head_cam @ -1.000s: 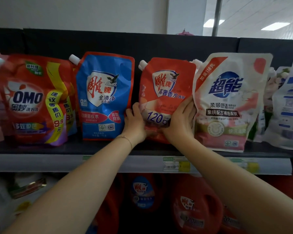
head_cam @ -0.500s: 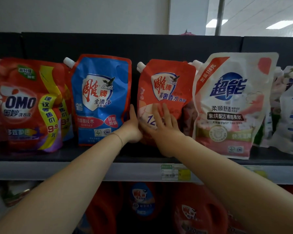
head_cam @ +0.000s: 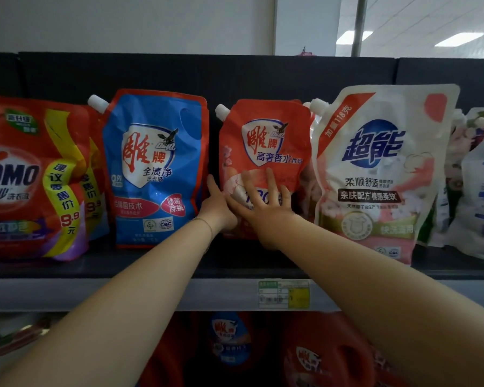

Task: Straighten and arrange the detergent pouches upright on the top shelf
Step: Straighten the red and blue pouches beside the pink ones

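Several detergent pouches stand in a row on the dark top shelf [head_cam: 67, 270]. In the middle is a red pouch [head_cam: 266, 141] with a white spout, standing upright. My right hand [head_cam: 263, 203] lies flat on its lower front with fingers spread and straight. My left hand [head_cam: 218, 208] touches the pouch's lower left edge, thumb pointing up. To its left stand a blue pouch [head_cam: 154, 169] and a red OMO pouch [head_cam: 31, 177]. A white and pink pouch [head_cam: 380, 174] leans slightly on the right.
More pale pouches [head_cam: 478, 185] crowd the far right end of the shelf. A price tag [head_cam: 284, 294] sits on the grey shelf rail. Red detergent jugs [head_cam: 327, 356] fill the shelf below. A black back panel rises behind the pouches.
My right hand slid from the red pouch's right side onto its front and spread flat. The left hand stayed at the pouch's left edge. The red pouch now stands a little straighter.
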{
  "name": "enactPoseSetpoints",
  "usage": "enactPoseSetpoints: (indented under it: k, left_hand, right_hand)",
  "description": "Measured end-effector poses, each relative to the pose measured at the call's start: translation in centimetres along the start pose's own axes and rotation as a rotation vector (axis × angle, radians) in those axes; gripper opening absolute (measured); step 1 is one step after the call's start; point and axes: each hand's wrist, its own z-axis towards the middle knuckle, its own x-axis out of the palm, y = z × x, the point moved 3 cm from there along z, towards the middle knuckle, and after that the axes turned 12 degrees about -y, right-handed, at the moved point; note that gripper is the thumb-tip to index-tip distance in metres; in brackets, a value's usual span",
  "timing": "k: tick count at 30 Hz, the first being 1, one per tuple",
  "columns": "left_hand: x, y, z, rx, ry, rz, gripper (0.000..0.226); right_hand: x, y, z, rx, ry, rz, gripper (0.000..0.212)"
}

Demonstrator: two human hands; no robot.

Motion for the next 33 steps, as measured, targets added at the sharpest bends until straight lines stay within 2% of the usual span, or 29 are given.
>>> enactPoseSetpoints:
  k: [8,11,13,15,16,17,20,22,24,29,33]
  left_hand:
    - [0.5,1.2,0.1,-0.041,0.007,-0.072,0.107]
    - [0.6,1.2,-0.2,-0.046,-0.016,-0.097,0.1]
    - [0.7,1.1,-0.6,-0.045,-0.031,-0.087,0.107]
    - [0.7,0.9,-0.8,-0.065,-0.056,-0.019,0.107]
    - [0.8,0.8,-0.8,-0.091,-0.06,0.002,0.104]
    - [1.0,0.5,-0.8,-0.111,-0.057,0.007,0.1]
    - [1.7,-0.2,-0.7,-0.205,-0.018,-0.026,0.095]
    - [2.2,-0.3,-0.6,-0.255,-0.003,0.0,0.101]
    - [2.5,-0.2,-0.4,-0.283,-0.029,0.014,0.1]
    - [3.0,-0.7,-1.4,-0.346,-0.087,0.01,0.091]
    - [3.3,-1.0,-1.7,-0.361,-0.1,-0.022,0.09]
  right_hand:
    - [0.4,-0.9,-1.0,-0.112,-0.024,0.127,0.113]
    - [0.1,-1.4,-2.2,-0.117,-0.136,0.239,0.104]
    - [-0.5,-1.9,-3.6,-0.119,-0.35,0.363,0.076]
    - [-0.9,-2.0,-5.0,-0.112,-0.654,0.313,0.033]
    - [-1.0,-2.0,-5.4,-0.099,-0.737,0.247,0.017]
    - [-1.1,-2.1,-5.5,-0.08,-0.739,0.168,0.011]
    - [-1.1,-2.9,-5.1,-0.039,-0.414,-0.029,0.019]
    - [-0.5,-3.9,-4.7,-0.066,-0.292,-0.176,0.029]
    - [0.4,-4.3,-4.1,-0.101,-0.254,-0.274,0.034]
    - [1.3,-5.2,-2.9,-0.082,-0.211,-0.337,0.031]
    - [2.4,-6.3,-3.1,-0.066,-0.121,-0.424,0.041]
